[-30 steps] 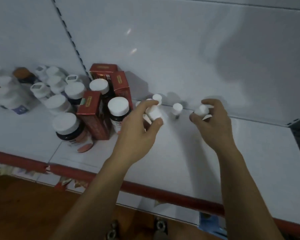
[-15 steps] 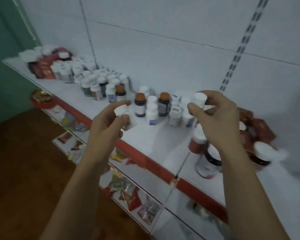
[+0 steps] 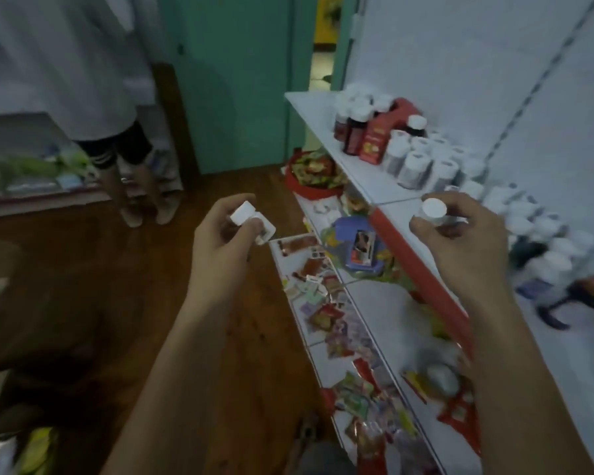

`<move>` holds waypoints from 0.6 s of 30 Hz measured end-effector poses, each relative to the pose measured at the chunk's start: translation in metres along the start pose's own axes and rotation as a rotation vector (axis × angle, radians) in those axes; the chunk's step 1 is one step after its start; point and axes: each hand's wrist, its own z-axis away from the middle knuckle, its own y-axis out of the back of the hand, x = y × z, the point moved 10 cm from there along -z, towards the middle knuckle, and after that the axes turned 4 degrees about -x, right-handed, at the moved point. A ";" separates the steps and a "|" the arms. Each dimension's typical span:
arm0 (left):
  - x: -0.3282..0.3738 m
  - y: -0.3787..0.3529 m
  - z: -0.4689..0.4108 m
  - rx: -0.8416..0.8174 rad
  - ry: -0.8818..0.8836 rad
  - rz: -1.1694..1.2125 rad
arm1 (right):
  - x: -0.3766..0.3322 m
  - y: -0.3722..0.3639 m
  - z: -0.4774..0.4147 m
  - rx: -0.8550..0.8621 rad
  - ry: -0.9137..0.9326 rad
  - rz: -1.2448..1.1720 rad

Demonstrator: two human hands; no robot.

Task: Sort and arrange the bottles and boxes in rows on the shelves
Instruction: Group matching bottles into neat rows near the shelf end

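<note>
Bottles are up in the air beside the shelf (image 3: 374, 186), one in each hand: the left hand (image 3: 225, 241) pinches a small white bottle (image 3: 252, 220), and the right hand (image 3: 460, 248) pinches a round-capped bottle (image 3: 433, 210) by its sides. They look light, hard and a bit slippery, so holding the sides works best. The left one leans with its cap up and to the left, and the right one seems to stand straight, cap on top.
</note>
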 end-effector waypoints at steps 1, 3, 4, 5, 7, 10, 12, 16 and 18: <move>-0.013 0.021 -0.013 0.055 0.029 -0.008 | 0.002 -0.031 -0.015 -0.051 0.004 -0.020; -0.037 0.060 -0.043 0.144 0.074 -0.013 | 0.011 -0.090 -0.049 -0.142 0.017 -0.024; -0.045 0.077 -0.060 0.183 0.087 -0.019 | 0.016 -0.119 -0.068 -0.182 0.025 -0.020; -0.052 0.094 -0.080 0.218 0.087 -0.027 | 0.019 -0.148 -0.090 -0.208 0.034 -0.025; -0.062 0.128 -0.125 0.289 0.077 -0.047 | 0.022 -0.204 -0.136 -0.255 0.046 -0.060; -0.064 0.168 -0.207 0.397 0.081 -0.059 | 0.018 -0.276 -0.209 -0.313 0.072 -0.070; -0.057 0.183 -0.260 0.445 0.074 -0.055 | 0.016 -0.311 -0.258 -0.326 0.074 -0.079; -0.056 0.185 -0.358 0.405 0.041 -0.072 | 0.013 -0.365 -0.349 -0.344 0.071 -0.049; -0.072 0.181 -0.398 0.362 0.061 -0.099 | 0.019 -0.382 -0.384 -0.333 0.058 -0.040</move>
